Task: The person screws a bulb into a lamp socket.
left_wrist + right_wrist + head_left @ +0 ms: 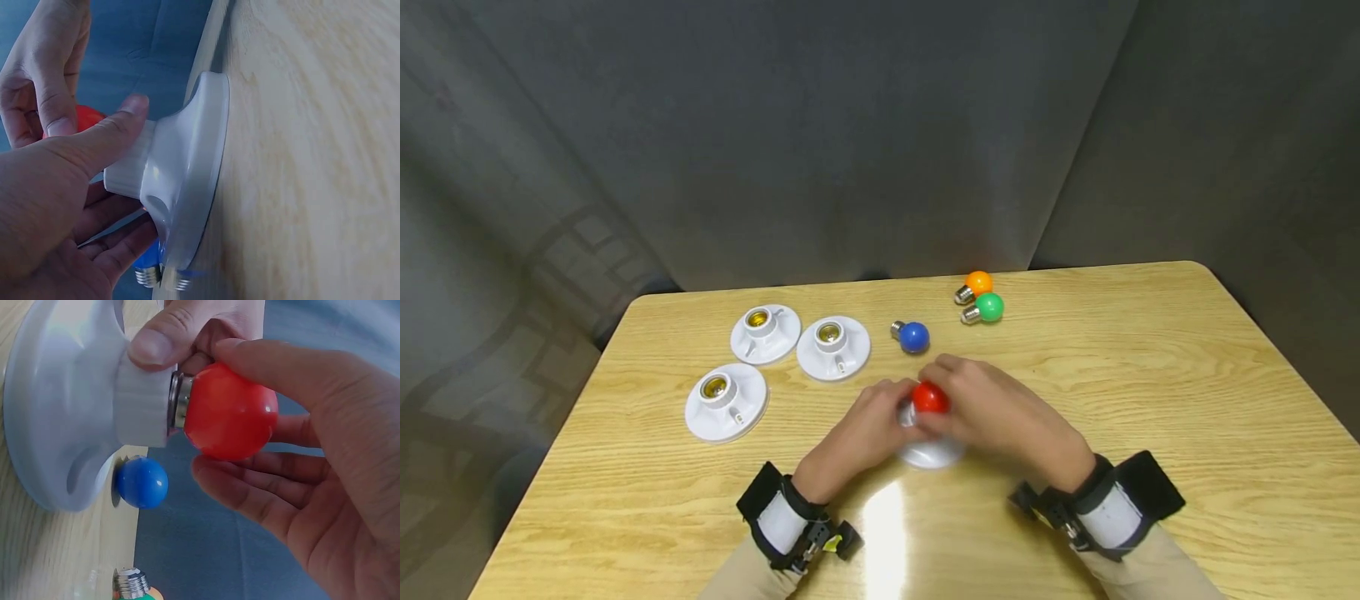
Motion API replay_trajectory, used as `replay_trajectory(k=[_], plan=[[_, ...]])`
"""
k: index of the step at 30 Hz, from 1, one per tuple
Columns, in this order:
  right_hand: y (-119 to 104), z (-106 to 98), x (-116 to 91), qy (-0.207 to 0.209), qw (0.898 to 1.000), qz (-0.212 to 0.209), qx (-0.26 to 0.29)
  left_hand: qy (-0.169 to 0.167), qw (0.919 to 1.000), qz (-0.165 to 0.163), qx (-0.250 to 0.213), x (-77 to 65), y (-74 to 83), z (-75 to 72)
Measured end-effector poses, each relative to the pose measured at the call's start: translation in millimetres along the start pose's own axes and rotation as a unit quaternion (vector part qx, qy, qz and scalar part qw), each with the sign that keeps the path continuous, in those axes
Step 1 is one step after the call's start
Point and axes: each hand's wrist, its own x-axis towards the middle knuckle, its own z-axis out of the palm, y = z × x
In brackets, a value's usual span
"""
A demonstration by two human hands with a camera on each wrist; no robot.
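Wooden counter (pixel 625 508) beneath, the left hand (pixel 871 422) pinched the white socket (pixel 56 412); the right hand's grip (pixel 996 410) curled round the red bulb (pixel 232 412), set at the socket's mouth, metal base (pixel 182 403) showing. Straight, gentle turning seemed wisest.

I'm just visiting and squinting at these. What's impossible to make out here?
Head view: most of the white lamp holder, covered by the left hand and right hand.
Right wrist view: the inner end of the red bulb, hidden by the lamp holder's collar.
Right wrist view: most of the green bulb, cut off by the bottom edge.
Left wrist view: part of the blue bulb, behind the left hand's fingers.
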Motion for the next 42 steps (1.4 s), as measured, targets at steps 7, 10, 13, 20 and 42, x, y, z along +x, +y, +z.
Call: replay_trajectory(k=[7,10,13,20,42], plan=[[1,3,2,0.020,1.000,-0.011,0.000,-0.011,0.9998,-0.016,-0.007,0.2,0.2,0.3],[1,4,3,0.028,1.000,-0.008,-0.003,-0.016,0.9996,-0.020,-0.014,0.4,0.7,0.1],[0,5,3,0.039,0.999,0.001,-0.005,-0.015,0.9996,-0.016,-0.020,0.5,0.8,0.2],[2,13,6,0.104,0.994,-0.018,-0.031,-0.008,0.9996,-0.002,-0.027,0.8,0.4,2.2],[4,-12,-4,-0.034,0.997,-0.059,0.029,-0.018,0.9991,-0.006,-0.039,0.6,0.5,1.9]])
